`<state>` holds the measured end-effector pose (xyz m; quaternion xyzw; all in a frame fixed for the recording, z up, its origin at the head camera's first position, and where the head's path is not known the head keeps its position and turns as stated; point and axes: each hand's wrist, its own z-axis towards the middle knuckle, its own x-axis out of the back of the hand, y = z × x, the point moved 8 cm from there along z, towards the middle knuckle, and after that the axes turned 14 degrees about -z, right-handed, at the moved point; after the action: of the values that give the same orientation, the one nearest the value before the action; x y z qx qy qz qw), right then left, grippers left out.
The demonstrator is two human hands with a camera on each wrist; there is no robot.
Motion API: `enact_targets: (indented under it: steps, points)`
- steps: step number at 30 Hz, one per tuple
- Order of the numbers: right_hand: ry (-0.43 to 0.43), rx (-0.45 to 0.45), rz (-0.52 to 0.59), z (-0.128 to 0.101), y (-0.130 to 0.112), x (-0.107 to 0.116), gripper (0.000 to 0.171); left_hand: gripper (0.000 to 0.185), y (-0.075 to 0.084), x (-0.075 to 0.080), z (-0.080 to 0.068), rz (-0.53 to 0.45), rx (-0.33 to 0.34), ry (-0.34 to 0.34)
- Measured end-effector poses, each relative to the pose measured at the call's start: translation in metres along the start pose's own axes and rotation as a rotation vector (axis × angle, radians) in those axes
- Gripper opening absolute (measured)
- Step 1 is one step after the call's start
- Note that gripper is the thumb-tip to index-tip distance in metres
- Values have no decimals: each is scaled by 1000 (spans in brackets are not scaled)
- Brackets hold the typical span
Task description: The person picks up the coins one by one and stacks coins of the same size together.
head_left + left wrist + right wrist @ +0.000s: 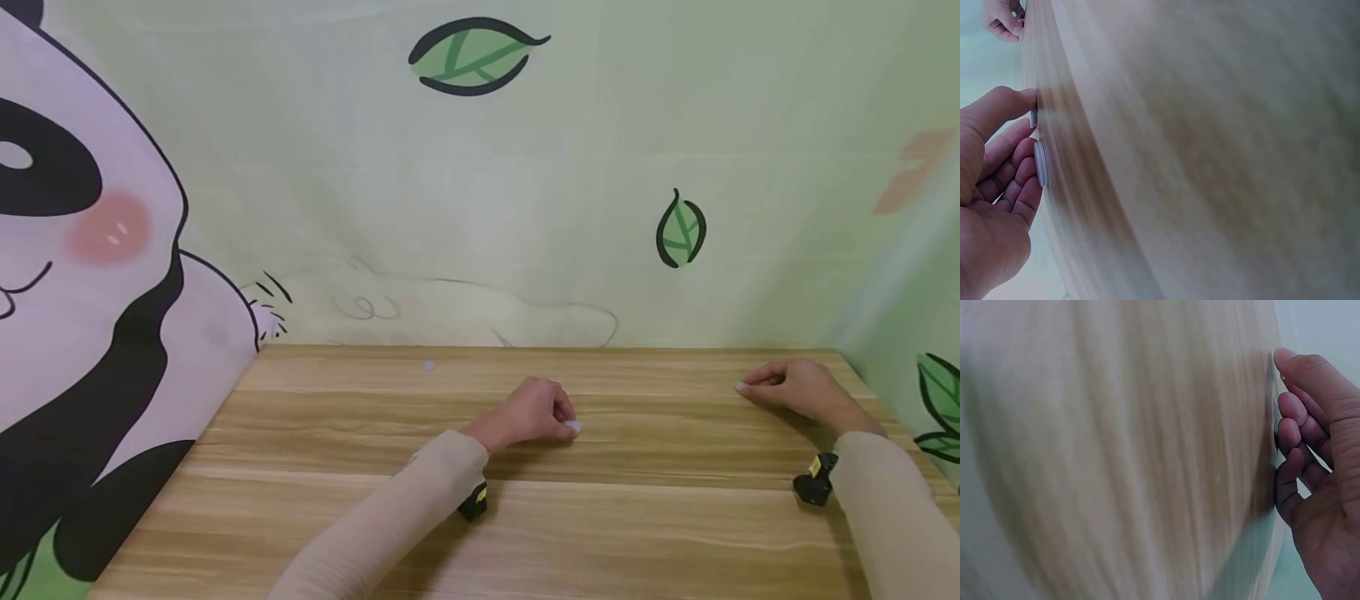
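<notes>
My left hand (531, 410) pinches a small white disc (573, 426) between thumb and fingertips, low over the middle of the wooden table. The disc's thin edge (1034, 117) shows in the left wrist view. Lower down in that view, beside the curled fingers, are thin pale round edges (1041, 164) side by side. Farther right, my right hand (806, 390) holds a small whitish piece (741, 386) at its fingertips, close to the tabletop. In the right wrist view the thumb and fingers of the right hand (1322, 425) hide most of that piece.
Another small white disc (428, 365) lies near the back edge of the wooden table (300, 467), left of both hands. Behind the table hangs a pale green backdrop (337, 167) with a panda and leaves. Black wrist devices sit at both cuffs.
</notes>
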<state>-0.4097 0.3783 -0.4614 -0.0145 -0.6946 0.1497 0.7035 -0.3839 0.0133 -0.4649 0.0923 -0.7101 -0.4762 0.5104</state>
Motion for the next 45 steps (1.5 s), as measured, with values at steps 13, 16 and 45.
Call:
enact_targets:
  steps: [13, 16, 45]
  points:
    - [1, 44, 3, -5, -2, -1, 31, 14, 0, -1, -3, 13, 11, -8]
    - [10, 61, -11, -8, -6, 0, 29, 14, -1, -1, -3, 16, 11, -9]
    - [33, 239, 37, -8, -69, -1, 16, 13, 3, 2, -3, 18, 6, -14]
